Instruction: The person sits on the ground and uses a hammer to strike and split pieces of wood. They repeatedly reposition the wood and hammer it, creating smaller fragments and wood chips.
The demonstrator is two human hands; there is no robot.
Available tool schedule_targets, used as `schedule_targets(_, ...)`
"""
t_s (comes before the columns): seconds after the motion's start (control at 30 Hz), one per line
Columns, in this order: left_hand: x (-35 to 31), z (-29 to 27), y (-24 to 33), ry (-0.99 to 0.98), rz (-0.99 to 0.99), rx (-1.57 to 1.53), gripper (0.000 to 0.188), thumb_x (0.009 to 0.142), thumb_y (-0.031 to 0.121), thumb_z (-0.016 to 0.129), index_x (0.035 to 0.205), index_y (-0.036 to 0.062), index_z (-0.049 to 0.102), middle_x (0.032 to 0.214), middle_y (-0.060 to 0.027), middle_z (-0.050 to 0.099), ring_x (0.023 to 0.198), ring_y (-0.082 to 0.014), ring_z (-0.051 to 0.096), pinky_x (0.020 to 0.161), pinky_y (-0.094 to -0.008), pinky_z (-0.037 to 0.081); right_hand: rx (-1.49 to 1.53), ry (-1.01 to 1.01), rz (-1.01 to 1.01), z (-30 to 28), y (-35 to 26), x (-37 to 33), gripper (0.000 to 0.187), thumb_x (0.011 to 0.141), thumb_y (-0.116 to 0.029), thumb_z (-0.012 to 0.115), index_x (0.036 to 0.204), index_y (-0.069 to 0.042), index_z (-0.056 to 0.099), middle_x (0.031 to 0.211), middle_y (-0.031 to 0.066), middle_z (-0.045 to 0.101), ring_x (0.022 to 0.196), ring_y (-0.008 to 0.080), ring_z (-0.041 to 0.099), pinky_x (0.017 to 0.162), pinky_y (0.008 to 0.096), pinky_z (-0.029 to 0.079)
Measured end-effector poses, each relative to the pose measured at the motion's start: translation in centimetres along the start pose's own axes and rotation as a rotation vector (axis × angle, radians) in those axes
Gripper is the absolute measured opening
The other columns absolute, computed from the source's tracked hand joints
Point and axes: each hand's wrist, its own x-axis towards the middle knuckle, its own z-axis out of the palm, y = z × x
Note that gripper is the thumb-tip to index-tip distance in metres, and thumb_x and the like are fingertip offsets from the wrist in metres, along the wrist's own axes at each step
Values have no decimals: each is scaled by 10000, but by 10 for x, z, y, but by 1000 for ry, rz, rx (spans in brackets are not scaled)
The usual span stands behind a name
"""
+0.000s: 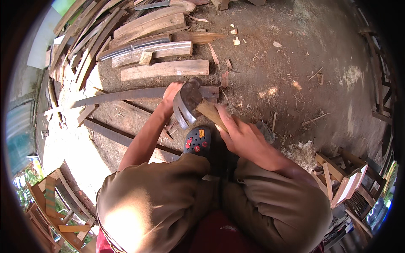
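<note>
My right hand (249, 139) is closed round the wooden handle of a claw hammer (206, 110). Its metal head hangs over the near end of a long dark plank (126, 95), with the split claw pointing down toward me. At that plank, my left hand (171, 93) is closed over the wood, its fingers partly hidden behind the hammer head. Below the claw shows a dark clog (198, 141) with coloured charms, on my foot between my bent knees. Whether the hammer touches the plank cannot be told from here.
Several cut boards (164, 69) lie side by side ahead, with a small wood block (146, 57) on one. A stack of long strips (90, 46) leans at the far left. Wooden frames (346, 181) stand at the right; chips litter the dirt floor (295, 63).
</note>
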Motion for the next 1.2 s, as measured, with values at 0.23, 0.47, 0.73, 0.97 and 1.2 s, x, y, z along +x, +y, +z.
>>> schedule_targets(0.23, 18, -54, 64, -197, -114, 254, 561, 768, 382, 747, 1222, 83, 610, 877, -175, 733, 809, -384, 719, 709, -462, 579, -37, 58, 229, 11, 43, -7, 611, 966, -165, 600, 1496, -13, 336, 1007, 304, 674, 896, 496, 668, 726, 561, 543)
schedule_targets(0.47, 7, -41, 50, -18, 6, 219, 605, 785, 383, 753, 1288, 93, 582, 894, -184, 731, 792, -370, 722, 704, -460, 574, -118, -108, 361, 13, 42, -4, 639, 968, -164, 593, 1517, -10, 303, 919, 299, 681, 834, 506, 666, 714, 573, 536)
schedule_targets(0.73, 12, -23, 22, -59, -37, 61, 625, 787, 423, 761, 1300, 114, 586, 888, -166, 733, 765, -353, 720, 693, -466, 573, 36, 60, 58, 9, 12, -5, 591, 977, -181, 588, 1496, -39, 341, 941, 302, 671, 792, 480, 681, 682, 569, 545)
schedule_targets(0.97, 7, -38, 61, -35, -46, 224, 625, 795, 430, 774, 1292, 99, 592, 1123, -183, 703, 961, -362, 705, 814, -460, 574, 15, 186, 440, -2, 45, -14, 571, 982, -164, 567, 1472, 42, 358, 832, 333, 668, 803, 509, 670, 687, 584, 524)
schedule_targets(1.2, 16, -45, 58, -225, -151, 214, 643, 799, 469, 763, 1299, 98, 602, 1120, -188, 704, 952, -356, 709, 779, -457, 588, 145, 139, 250, 14, 51, -12, 517, 1009, -228, 581, 1455, -21, 423, 907, 359, 652, 858, 543, 644, 727, 577, 514)
